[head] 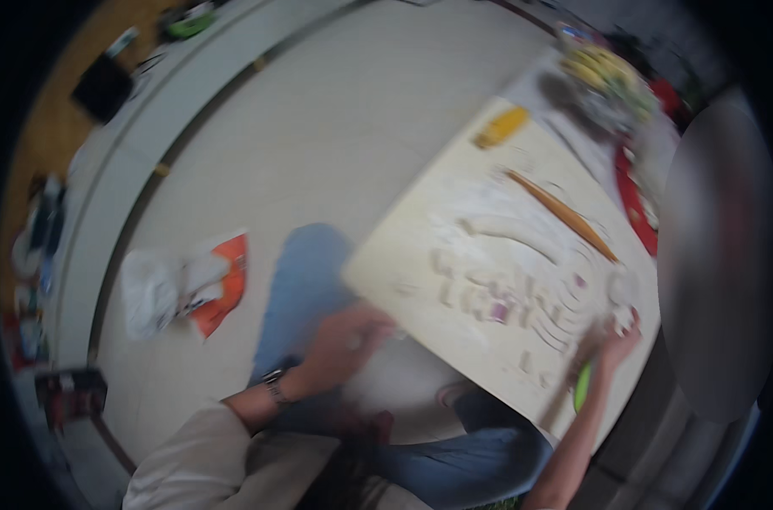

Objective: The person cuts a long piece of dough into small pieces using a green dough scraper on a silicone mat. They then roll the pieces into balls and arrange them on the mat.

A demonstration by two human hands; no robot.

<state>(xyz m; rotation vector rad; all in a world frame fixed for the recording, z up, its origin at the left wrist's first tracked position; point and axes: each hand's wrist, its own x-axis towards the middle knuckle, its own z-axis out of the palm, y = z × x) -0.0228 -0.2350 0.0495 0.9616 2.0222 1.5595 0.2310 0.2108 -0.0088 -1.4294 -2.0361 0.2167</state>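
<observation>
At the near edge of a pale floured board (386, 255), my left hand (351, 341) is blurred, with a metal-banded watch on the wrist. Whether its fingers hold anything cannot be made out. My right hand (619, 341) is over the board's right side, its fingers around a white lump, seemingly dough (623, 317). Beside that forearm lies a bright green object (581, 387), partly hidden. A long dough strip (517, 236) lies mid-board, with several small dough pieces (469, 296) nearer me. Among them is a purple piece (499, 310). A tapered wooden rolling pin (561, 213) lies beyond the strip.
A yellow object (501, 127) sits at the board's far corner. Beyond are a bag with bananas (600, 73) and a red tray (635, 197). An orange and white plastic bag (217, 287) lies on the floor to the left. A blurred shape fills the right.
</observation>
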